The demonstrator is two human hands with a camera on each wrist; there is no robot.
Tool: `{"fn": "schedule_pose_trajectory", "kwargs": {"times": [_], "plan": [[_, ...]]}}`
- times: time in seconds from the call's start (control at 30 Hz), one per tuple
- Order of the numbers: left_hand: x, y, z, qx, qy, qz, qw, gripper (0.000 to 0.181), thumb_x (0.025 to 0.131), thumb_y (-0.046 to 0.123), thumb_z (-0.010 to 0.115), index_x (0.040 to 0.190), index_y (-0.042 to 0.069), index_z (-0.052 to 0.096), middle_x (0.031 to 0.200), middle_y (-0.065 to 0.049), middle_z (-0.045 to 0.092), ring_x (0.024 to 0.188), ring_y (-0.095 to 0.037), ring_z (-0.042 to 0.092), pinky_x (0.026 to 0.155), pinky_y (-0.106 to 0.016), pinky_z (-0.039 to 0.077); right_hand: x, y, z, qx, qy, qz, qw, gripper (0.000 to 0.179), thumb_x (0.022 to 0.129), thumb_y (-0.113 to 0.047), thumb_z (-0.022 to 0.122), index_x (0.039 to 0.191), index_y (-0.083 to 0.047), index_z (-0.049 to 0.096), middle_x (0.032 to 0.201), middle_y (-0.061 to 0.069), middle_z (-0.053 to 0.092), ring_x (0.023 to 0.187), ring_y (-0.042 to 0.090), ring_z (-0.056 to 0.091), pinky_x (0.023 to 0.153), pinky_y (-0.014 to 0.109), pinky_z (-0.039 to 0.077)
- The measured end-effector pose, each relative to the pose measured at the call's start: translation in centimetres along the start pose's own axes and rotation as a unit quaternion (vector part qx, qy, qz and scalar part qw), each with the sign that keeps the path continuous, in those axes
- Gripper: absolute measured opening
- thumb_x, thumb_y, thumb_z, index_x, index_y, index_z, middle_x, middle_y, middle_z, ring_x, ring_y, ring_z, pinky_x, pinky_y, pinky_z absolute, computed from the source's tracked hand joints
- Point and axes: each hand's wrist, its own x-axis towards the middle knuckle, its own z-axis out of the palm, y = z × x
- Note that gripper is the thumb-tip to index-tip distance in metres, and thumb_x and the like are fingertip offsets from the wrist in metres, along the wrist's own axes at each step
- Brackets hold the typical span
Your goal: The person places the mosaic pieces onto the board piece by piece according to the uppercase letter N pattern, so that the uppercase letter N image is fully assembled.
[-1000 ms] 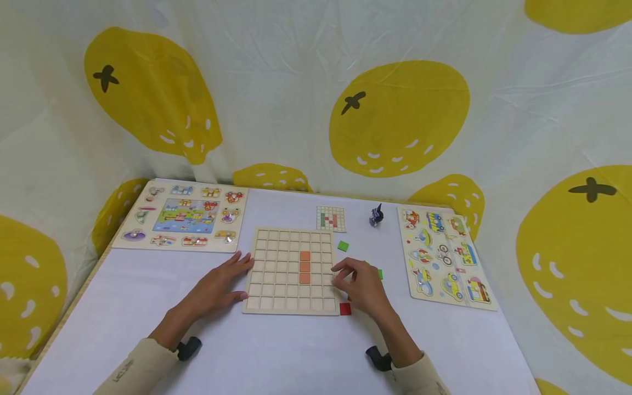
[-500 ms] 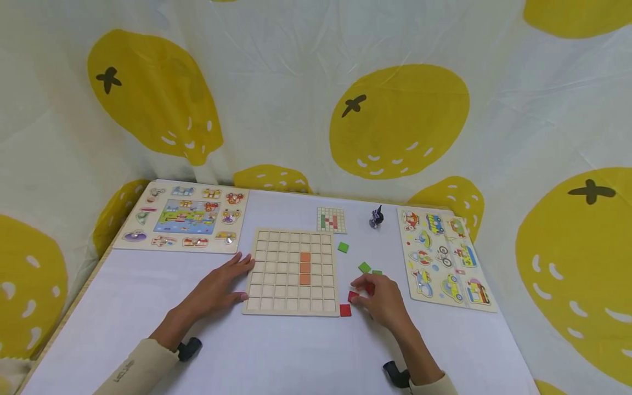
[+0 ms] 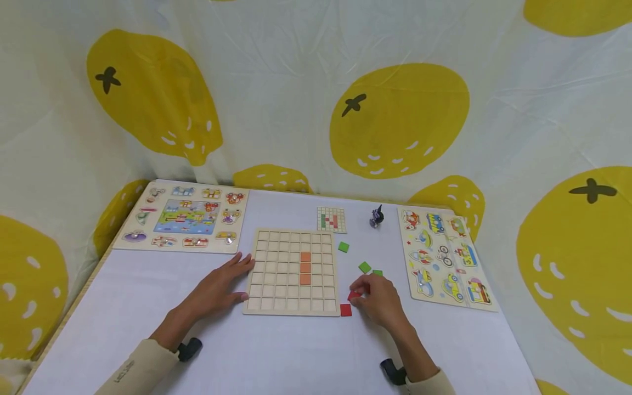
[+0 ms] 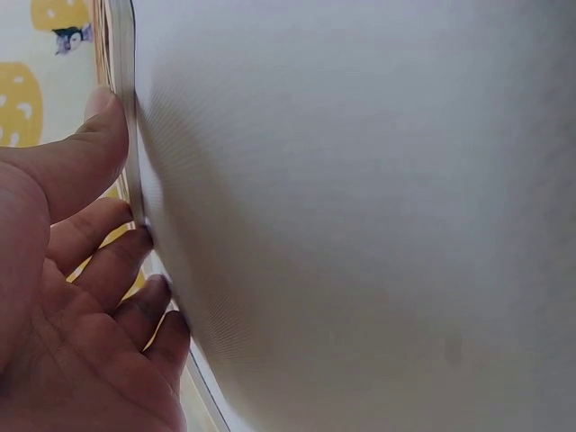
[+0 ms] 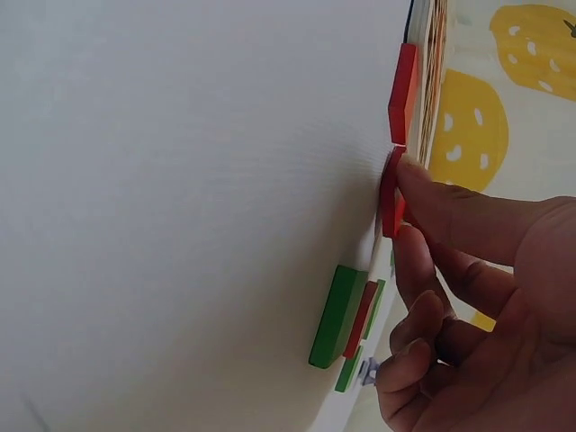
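My left hand [image 3: 217, 288] lies with spread fingers against the left edge of a wooden grid board [image 3: 278, 289]; the left wrist view shows its fingertips [image 4: 115, 211] touching that edge. A column of orange tiles [image 3: 305, 269] fills several cells right of the board's middle. Off the board's right side, my right hand [image 3: 382, 302] pinches a red square tile [image 5: 392, 193] between thumb and fingers, low over the cloth. Another red tile [image 3: 345, 310] lies beside the board's lower right corner. Green tiles [image 3: 364, 267] are scattered beyond the right hand, one partly hidden by it.
A small pattern card [image 3: 331, 219] lies behind the board, with a dark figurine [image 3: 377, 216] to its right. One picture puzzle [image 3: 182, 216] occupies the back left, another picture puzzle [image 3: 444, 258] the right. A patterned curtain [image 3: 276, 99] hangs behind the table.
My right hand has moved from the board's right edge rightward and toward me to the red tiles, and now pinches one. The left hand and board have stayed put.
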Motion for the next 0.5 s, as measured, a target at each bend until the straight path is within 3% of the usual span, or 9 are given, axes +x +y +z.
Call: {"fn": "schedule_pose_trajectory", "kwargs": {"times": [0.27, 0.5], "plan": [[0.04, 0.23, -0.05, 0.003, 0.000, -0.003, 1.0000, 0.087, 0.085, 0.016, 0.089, 0.161, 0.007, 0.046, 0.171, -0.011, 0.039, 0.162, -0.042, 0.028, 0.122, -0.066, 0.037, -0.20, -0.14, -0.07, 0.022, 0.003, 0.000, 0.9997, 0.021, 0.084, -0.007, 0.089, 0.094, -0.018, 0.074, 0.086, -0.001, 0.063, 0.091, 0.019, 0.057, 0.074, 0.030, 0.051], [0.00, 0.28, -0.04, 0.001, -0.001, -0.011, 0.9999, 0.086, 0.086, 0.016, 0.089, 0.160, 0.008, 0.047, 0.171, -0.010, 0.039, 0.162, -0.042, 0.028, 0.122, -0.066, 0.037, -0.50, -0.72, 0.31, 0.055, 0.037, -0.008, 0.9978, 0.015, 0.089, -0.012, 0.086, 0.095, -0.022, 0.077, 0.084, -0.002, 0.065, 0.087, 0.017, 0.056, 0.069, 0.026, 0.047]]}}
